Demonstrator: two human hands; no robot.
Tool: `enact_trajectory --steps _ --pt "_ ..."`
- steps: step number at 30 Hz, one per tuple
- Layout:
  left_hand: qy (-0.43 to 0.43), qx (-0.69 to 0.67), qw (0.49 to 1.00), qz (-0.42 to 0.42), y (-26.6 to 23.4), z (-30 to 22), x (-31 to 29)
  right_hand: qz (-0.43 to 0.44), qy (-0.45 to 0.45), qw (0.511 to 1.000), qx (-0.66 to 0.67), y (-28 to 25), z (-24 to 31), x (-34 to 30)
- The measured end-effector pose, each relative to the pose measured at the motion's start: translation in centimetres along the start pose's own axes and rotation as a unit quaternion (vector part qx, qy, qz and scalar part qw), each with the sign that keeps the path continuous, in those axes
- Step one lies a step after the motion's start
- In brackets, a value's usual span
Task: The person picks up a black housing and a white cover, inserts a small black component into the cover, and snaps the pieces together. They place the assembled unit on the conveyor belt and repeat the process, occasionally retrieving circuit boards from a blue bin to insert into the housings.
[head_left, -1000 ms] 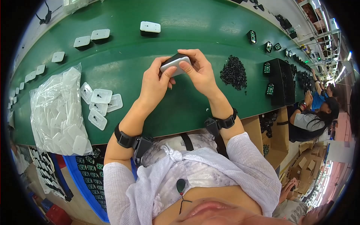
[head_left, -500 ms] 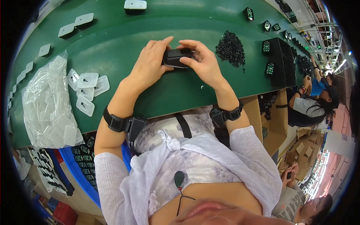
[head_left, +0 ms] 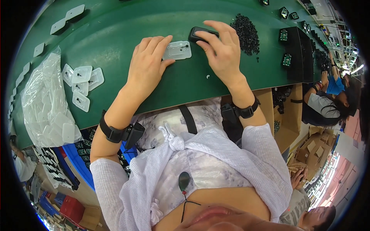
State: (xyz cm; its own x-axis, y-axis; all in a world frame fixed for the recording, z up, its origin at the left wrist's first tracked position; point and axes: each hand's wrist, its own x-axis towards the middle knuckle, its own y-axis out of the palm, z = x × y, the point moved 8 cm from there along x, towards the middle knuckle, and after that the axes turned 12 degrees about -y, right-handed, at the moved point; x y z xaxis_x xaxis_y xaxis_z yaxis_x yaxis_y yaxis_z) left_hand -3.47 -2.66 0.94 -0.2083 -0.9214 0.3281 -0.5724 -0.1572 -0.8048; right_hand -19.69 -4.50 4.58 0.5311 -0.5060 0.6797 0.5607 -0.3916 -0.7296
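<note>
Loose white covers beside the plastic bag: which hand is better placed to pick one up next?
Probably the left hand: it is nearer the loose white covers, though at another cover. The right hand is farther off, holding a black case.

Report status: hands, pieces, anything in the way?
Left hand at left end of translucent cover, grip unclear. Right hand gripping black case. Possible snag: black parts heap beside right hand.

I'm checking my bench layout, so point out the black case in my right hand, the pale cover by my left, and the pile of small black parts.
Black case (head_left: 202, 30): head view, on its uncovered surface.
Pale cover (head_left: 177, 51): head view, middle of its visible face.
Pile (head_left: 245, 34): head view, middle of the heap.
</note>
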Motion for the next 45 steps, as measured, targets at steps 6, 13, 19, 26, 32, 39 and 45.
enact_trajectory --steps 6,13,19,26,32,39,45 --pt "-0.017 0.075 0.997 0.027 1.2 -1.9 1.4 0.105 -0.12 0.987 -0.004 3.2 2.3 0.5" --pt "-0.089 0.08 0.976 0.181 2.5 -0.9 2.6 0.174 -0.15 0.973 0.028 5.0 3.6 0.4" --pt "-0.118 0.017 0.981 0.154 1.3 0.0 1.1 0.092 -0.065 0.982 0.151 3.6 2.7 -0.1" --pt "-0.366 -0.274 0.867 0.199 0.4 5.0 -1.7 -0.013 0.355 0.76 0.544 3.4 -0.2 -3.0" --pt "-0.371 -0.499 0.774 0.118 0.3 4.6 -1.9 -0.084 0.367 0.726 0.575 2.5 -0.5 -2.7" --pt "-0.381 -0.432 0.803 0.157 1.3 6.0 -2.4 0.024 0.265 0.94 0.215 -2.0 -5.7 -1.1" --pt "-0.389 -0.495 0.759 0.169 2.6 5.6 -0.9 0.085 0.247 0.956 -0.131 -5.0 -12.7 -4.6"
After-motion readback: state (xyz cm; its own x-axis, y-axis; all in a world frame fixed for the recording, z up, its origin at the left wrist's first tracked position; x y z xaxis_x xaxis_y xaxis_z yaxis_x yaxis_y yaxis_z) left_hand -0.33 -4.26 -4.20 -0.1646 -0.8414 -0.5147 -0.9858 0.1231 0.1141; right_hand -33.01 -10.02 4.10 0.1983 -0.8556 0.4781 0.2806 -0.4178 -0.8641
